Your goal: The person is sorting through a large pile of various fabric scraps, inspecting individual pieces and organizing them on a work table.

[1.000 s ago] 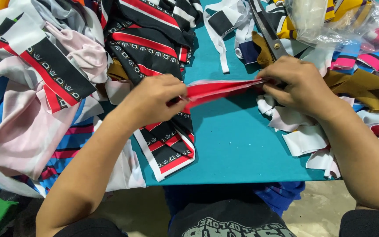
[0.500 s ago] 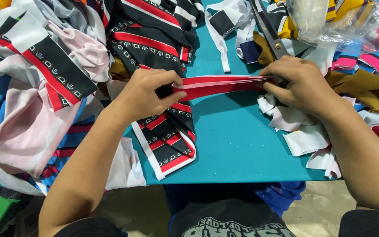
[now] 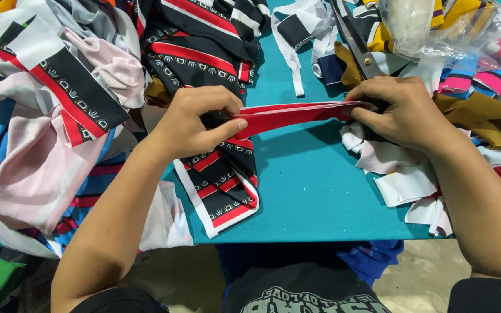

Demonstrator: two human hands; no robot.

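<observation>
Red strip (image 3: 297, 114) stretched taut between two hands, above a teal table (image 3: 320, 191).

Left hand (image 3: 195, 122) pinching one end, thumb pressed along the strip, fingers curled over it. Right hand (image 3: 401, 110) gripping the other end, fingers closed, beside scissors (image 3: 355, 43). Black-and-red patterned cloth (image 3: 215, 179) lying under the left hand. White scraps (image 3: 401, 182) below the right wrist. Pink-and-white heap (image 3: 36, 168) off to the left.

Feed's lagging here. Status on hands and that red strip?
Left hand and right hand pinch red strip taut over teal table. Scissors just behind. Nothing blocking.
</observation>
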